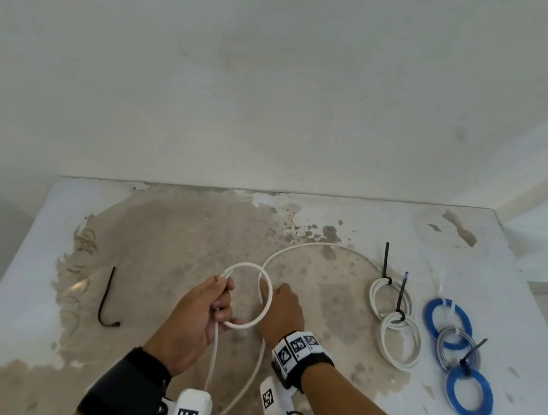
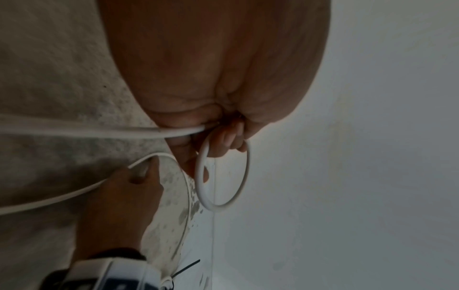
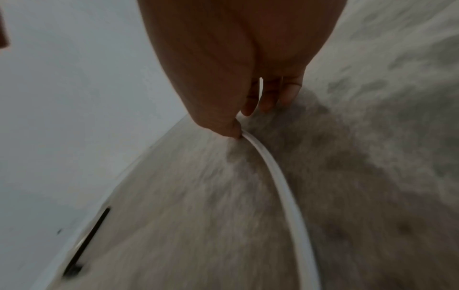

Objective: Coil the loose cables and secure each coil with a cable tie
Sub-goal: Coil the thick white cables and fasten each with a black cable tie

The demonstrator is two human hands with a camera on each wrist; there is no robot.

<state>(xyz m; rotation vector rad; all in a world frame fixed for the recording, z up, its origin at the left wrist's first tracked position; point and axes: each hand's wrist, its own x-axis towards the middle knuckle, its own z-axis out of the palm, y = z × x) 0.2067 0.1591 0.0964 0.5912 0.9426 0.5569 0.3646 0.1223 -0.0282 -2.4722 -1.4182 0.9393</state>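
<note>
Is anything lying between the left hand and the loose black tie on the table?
Nothing visible. Bare tabletop separates the left hand, which grips the white cable loop, from the loose black tie to its left.

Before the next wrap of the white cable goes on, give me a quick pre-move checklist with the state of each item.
1. Left hand grips the started loop: ok.
2. Right hand pinches the white cable to feed it: ok.
3. Slack left to coil, trailing across the table: ok.
4. Loose black cable tie lies ready to the left: ok.
5. Slack clear of the finished white coils: cannot tell.
</note>
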